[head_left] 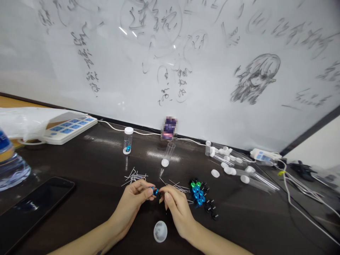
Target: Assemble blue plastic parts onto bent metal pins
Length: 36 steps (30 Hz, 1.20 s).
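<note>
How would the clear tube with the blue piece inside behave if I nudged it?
The tube would probably tip easily, being tall and narrow and standing on end. Once down, it may roll, since its sides look round. The blue piece sits low with space above it, so it might rattle.

Illegible handwriting (165,19) on whiteboard (207,81)

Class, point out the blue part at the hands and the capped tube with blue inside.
Blue part (156,192): head view, on its blue surface.
Capped tube (128,140): head view, on its clear wall.
</note>
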{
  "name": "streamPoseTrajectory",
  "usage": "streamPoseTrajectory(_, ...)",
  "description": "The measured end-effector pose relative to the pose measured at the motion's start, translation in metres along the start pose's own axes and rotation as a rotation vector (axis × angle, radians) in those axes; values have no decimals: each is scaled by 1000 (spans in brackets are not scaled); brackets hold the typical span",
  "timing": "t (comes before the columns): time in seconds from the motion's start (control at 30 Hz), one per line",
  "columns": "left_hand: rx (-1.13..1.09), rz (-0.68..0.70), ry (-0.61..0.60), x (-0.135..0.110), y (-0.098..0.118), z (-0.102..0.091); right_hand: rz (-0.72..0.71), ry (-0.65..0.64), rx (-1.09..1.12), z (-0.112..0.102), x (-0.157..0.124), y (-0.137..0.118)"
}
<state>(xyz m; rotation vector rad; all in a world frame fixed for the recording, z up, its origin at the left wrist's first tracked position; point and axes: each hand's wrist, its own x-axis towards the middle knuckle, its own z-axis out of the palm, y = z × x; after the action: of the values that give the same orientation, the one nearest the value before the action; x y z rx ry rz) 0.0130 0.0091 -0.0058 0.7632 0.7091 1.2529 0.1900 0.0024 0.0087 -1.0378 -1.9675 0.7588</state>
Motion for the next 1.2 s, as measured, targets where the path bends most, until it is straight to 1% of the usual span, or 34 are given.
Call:
streamPoseTrajectory(0.17,-18,12,-8,1,2,2,-11,-54,-19,1,0,1)
streamPoseTrajectory(0.43,-55,12,-14,2,1,1,-36,-80,39,2,0,4)
streamPoseTrajectory(0.6,-45,12,5,2,-1,0,-103,-98,55,0,-3,1)
streamPoseTrajectory(0.73,-14,14,-16,1,-1,0,-163,-81,150,-2,-5,2)
streamPoseTrajectory(0.8,-7,18,-21,1,0,0,-146,-43,214,-2,-5,3)
streamPoseTrajectory(0.93,-26,10,-11,1,0,-1,-35,68,308,1,-2,5)
streamPoseTrajectory(1.0,-24,7,-2,1,-1,-1,5,98,324,2,0,6)
streamPoseTrajectory(1.2,-22,3,8,2,-2,-3,43,87,296,3,1,8)
